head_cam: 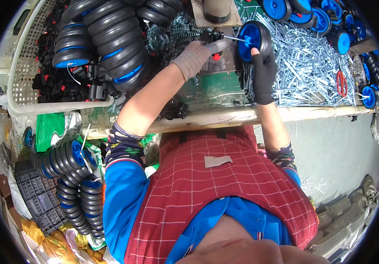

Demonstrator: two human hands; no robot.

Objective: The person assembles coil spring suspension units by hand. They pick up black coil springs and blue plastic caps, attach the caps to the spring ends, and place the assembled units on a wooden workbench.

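My left hand [202, 56], in a pale ribbed glove, grips a black plastic fitting [217, 35] with a red tab [216, 56] below the head of a press [217, 11]. Its fingers partly hide the fitting. My right hand [264, 77], in a black glove with the thumb tip bare, holds a black-tyred wheel [264, 38] with a blue hub, tilted on edge. A thin metal pin [233, 38] runs from the hub's centre to the fitting. Whether the pin has entered the fitting, I cannot tell.
Loose metal pins [308, 62] cover the right of the bench, with red-handled scissors [341, 82] on them. Coil springs [173, 36] lie behind my left hand. A white perforated basket [61, 107] holds black fittings and tied wheel stacks [117, 43]. More wheel stacks [57, 161] sit lower left.
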